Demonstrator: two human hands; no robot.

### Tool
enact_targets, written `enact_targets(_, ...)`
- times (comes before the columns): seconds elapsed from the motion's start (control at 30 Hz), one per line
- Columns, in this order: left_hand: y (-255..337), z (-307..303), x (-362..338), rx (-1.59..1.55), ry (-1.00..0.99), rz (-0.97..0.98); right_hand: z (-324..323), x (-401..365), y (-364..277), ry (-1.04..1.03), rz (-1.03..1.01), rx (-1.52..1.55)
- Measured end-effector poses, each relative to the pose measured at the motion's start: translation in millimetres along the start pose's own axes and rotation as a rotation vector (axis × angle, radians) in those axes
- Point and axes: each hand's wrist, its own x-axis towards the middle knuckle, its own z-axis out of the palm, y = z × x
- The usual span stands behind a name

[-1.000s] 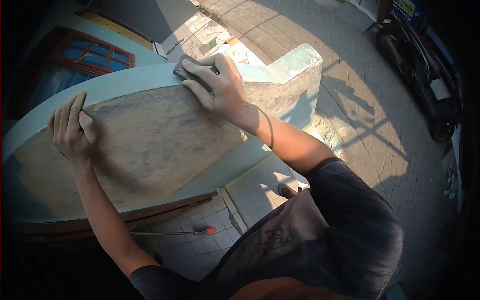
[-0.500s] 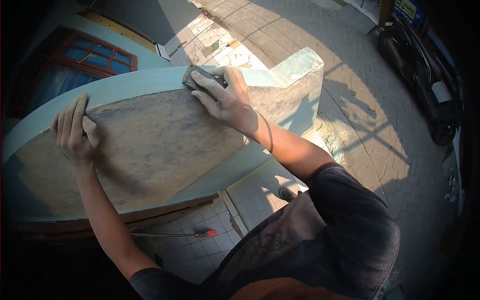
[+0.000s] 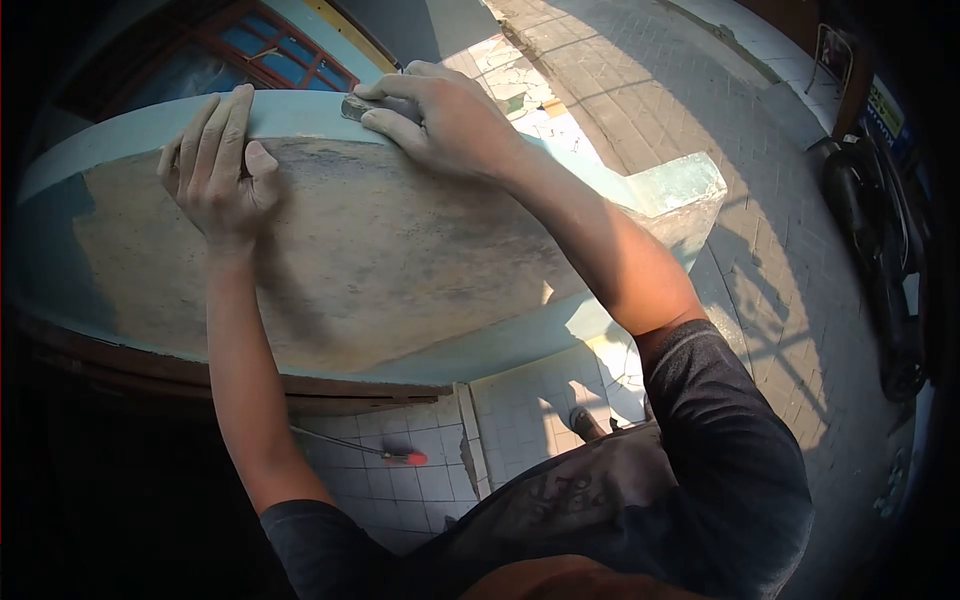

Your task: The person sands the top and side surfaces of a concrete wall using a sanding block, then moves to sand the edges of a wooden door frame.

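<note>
From high up I look down on a weathered concrete ledge [image 3: 400, 270] with a pale green edge. My right hand [image 3: 450, 125] presses a small dark sanding block [image 3: 362, 105] against the ledge's far edge; only a corner of the block shows under the fingers. My left hand [image 3: 215, 170] lies flat on the grey top, fingers together, reaching over the green rim, holding nothing. The two hands are about a hand's width apart.
Far below are white floor tiles [image 3: 520, 410] and a rod with a red tip [image 3: 400, 457]. Grey paving [image 3: 740, 200] spreads to the right, with a parked motorbike [image 3: 890, 260] at its edge. A red-framed window [image 3: 290, 50] shows beyond the ledge.
My right hand has slid the block leftward along the far edge, closer to my left hand. The view has swung, so the ledge's raised end now sits further right.
</note>
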Motion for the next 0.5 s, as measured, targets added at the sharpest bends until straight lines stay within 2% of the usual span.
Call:
enact_targets(0.03, -4.6, -0.8, 2.7, 0.077, 0.055, -0.035, -1.0, -0.5, 3.8, -0.042, 0.039, 0.09)
enact_targets(0.07, -13.1, -3.8, 1.4, 0.172, 0.023, -0.095, -3.5, -4.7, 11.3, -0.085, 0.081, 0.175)
enact_targets(0.1, -21.6, -2.8, -2.2, 0.181, 0.034, -0.101, -16.9, -22.9, 31.7, -0.134, 0.201, 0.158)
enact_targets(0.13, -30.5, -1.6, -7.3, 0.172, 0.056, -0.144, -35.5, -56.0, 61.9, -0.181, 0.327, 0.144)
enact_targets(0.2, -33.2, 7.0, -9.8, 0.139, 0.079, -0.196, -62.8, -135.2, 137.7, -0.147, 0.608, 0.023)
enact_targets(0.23, -31.4, 11.1, -8.3, 0.147, 0.086, -0.205, -73.0, -154.0, 145.9, -0.141, 0.663, 0.049)
enact_targets(0.27, -31.9, 12.2, -6.1, 0.132, 0.089, -0.213, -71.3, -148.7, 138.9, -0.163, 0.668, -0.136)
enact_targets(0.33, -32.2, 6.5, -11.2, 0.11, 0.06, -0.222, -51.1, -105.8, 112.9, -0.158, 0.632, 0.01)
enact_targets(0.37, -33.4, 8.3, -8.8, 0.123, 0.055, -0.213, -36.4, -71.6, 85.7, -0.153, 0.553, 0.055)
enact_targets(0.4, -32.9, 8.0, -10.4, 0.131, 0.039, -0.204, -11.2, -39.2, 73.9, -0.136, 0.367, 0.088)
enact_targets(0.47, -32.1, 8.4, -13.1, 0.126, 0.035, -0.204, 14.1, 34.3, 3.0, -0.18, 0.134, 0.166)
enact_targets(0.5, -32.7, 8.9, -12.3, 0.122, 0.033, -0.192, 17.3, 40.2, 2.9, -0.18, 0.133, 0.167)
